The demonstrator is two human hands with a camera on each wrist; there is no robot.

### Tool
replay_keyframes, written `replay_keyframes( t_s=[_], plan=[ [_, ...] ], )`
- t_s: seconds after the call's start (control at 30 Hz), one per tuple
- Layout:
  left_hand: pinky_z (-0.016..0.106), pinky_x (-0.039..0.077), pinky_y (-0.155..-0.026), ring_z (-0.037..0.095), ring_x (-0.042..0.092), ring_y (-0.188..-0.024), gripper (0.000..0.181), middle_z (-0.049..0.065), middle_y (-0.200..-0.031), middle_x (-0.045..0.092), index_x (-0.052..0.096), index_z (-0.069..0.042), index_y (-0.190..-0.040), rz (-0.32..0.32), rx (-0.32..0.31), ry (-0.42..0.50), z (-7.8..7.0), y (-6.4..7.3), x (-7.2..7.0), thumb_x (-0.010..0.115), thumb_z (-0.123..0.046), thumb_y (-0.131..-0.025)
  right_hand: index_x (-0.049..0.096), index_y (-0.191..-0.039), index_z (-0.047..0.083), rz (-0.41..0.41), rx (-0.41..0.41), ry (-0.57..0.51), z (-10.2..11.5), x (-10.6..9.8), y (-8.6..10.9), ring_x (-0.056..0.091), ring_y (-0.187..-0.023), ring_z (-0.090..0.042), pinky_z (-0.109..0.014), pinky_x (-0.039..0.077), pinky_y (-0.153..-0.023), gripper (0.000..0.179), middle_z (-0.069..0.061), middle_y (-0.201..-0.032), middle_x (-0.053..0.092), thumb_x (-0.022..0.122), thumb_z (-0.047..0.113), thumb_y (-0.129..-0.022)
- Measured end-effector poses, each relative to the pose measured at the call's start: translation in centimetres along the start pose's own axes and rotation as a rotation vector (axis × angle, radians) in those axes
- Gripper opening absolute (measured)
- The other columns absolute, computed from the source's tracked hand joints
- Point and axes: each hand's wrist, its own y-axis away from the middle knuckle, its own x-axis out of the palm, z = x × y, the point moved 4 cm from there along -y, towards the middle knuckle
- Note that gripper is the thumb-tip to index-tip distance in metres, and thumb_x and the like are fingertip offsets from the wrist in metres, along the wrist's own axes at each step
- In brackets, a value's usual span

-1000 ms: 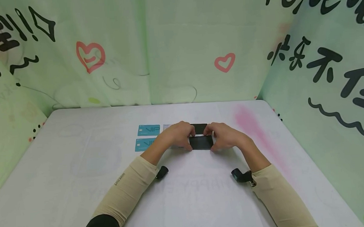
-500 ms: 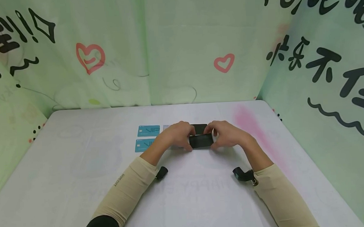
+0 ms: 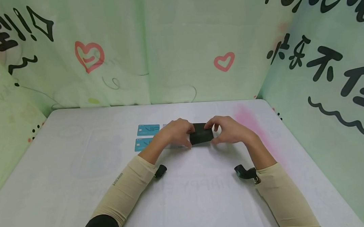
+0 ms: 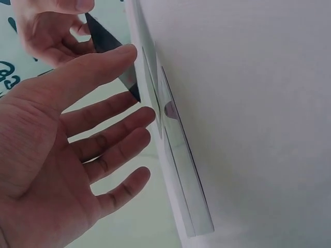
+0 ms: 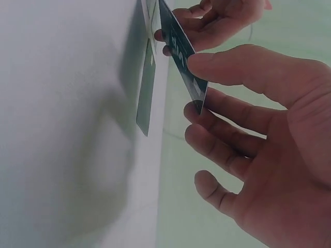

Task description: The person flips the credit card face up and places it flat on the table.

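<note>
A dark card (image 3: 201, 137) is held between my two hands by its short ends, tilted up off the table. My left hand (image 3: 177, 132) pinches its left end with thumb and fingers. The right end is between the thumb and fingers of my right hand (image 3: 229, 129). In the right wrist view the card (image 5: 181, 58) shows pale print on one face. Just behind it lies another dark card (image 3: 199, 127), partly covered. In the left wrist view the held card (image 4: 103, 36) is partly hidden by my left thumb.
Two blue VIP cards (image 3: 148, 130) lie left of my left hand, one behind the other. A pale card (image 3: 165, 126) peeks out behind that hand, mostly hidden. All rest on a white table (image 3: 192, 201), with green printed curtains (image 3: 179, 59) beyond its edges.
The front dark card has come up off the table and tilted, now overlapping the rear one. My right hand has shifted slightly up and to the right; my left hand has risen slightly.
</note>
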Motion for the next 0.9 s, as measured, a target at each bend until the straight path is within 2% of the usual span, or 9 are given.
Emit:
replay_keyframes(
  t_s=[0.2,0.43,0.57,0.9],
  plan=[
    [0.043,0.052,-0.102,0.021,0.064,-0.117,0.056,0.006,-0.127,0.07,0.068,-0.011,-0.134,-0.013,0.014,-0.016,0.2,0.2,-0.5,0.087,-0.03,-0.085,0.068,-0.13,0.006,-0.004,0.013,-0.004,-0.2,-0.5,0.2,0.061,-0.106,-0.026,-0.038,0.049,-0.083,0.054,-0.007,-0.124,0.071,0.085,0.011,-0.08],
    [0.043,0.052,-0.103,0.022,0.064,-0.118,0.053,0.007,-0.126,0.07,0.068,-0.01,-0.134,0.0,0.015,-0.013,0.3,0.4,-1.0,0.084,-0.029,-0.087,0.069,-0.13,0.006,-0.026,0.01,0.004,-0.8,-1.1,0.4,0.062,-0.107,-0.025,-0.042,0.049,-0.089,0.052,-0.006,-0.125,0.071,0.084,0.011,-0.08],
    [0.042,0.052,-0.102,0.022,0.064,-0.115,0.051,0.007,-0.125,0.07,0.069,-0.011,-0.133,0.003,0.008,-0.003,0.4,0.5,-1.1,0.084,-0.029,-0.088,0.07,-0.128,0.008,-0.046,0.003,0.001,-0.9,-1.6,0.5,0.062,-0.107,-0.025,-0.047,0.049,-0.091,0.05,-0.004,-0.123,0.072,0.083,0.009,-0.08],
    [0.043,0.053,-0.1,0.021,0.063,-0.112,0.047,0.007,-0.124,0.07,0.071,-0.013,-0.131,-0.004,0.009,0.006,0.6,0.6,-1.1,0.083,-0.029,-0.089,0.07,-0.128,0.011,-0.072,0.007,-0.003,-0.9,-2.2,0.8,0.062,-0.107,-0.024,-0.048,0.049,-0.092,0.049,-0.004,-0.124,0.071,0.083,0.009,-0.08]
  ],
)
